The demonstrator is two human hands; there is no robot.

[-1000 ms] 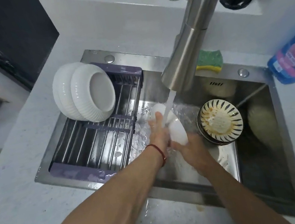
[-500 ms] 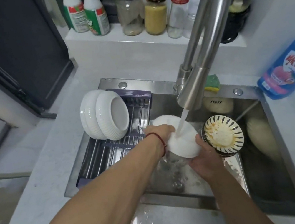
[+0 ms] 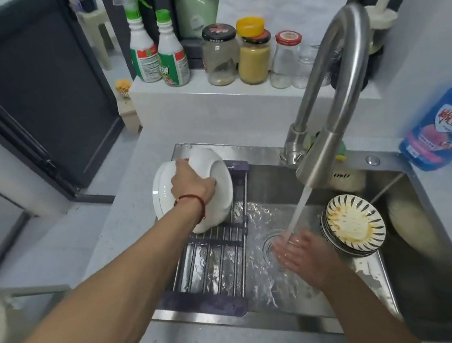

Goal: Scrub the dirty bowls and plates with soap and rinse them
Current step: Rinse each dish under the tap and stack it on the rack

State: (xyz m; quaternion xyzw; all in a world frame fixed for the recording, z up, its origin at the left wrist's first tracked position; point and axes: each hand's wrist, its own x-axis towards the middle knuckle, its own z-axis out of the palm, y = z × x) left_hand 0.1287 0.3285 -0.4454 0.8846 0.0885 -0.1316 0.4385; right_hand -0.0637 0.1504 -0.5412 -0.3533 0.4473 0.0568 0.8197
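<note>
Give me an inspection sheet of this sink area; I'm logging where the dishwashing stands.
Surface: steel sink, wet; tap running.
Job's things: white bowl being set on edge against other white bowls on the drying rack; dirty striped bowl atop a stack in the sink; sponge behind the tap.
Clutter: blue detergent bottle on the counter; spray bottles and jars on the ledge.
Grippers: left hand grips the white bowl; right hand open under the stream.
Cables: nothing seen.
Surroundings: dark door on the left.
</note>
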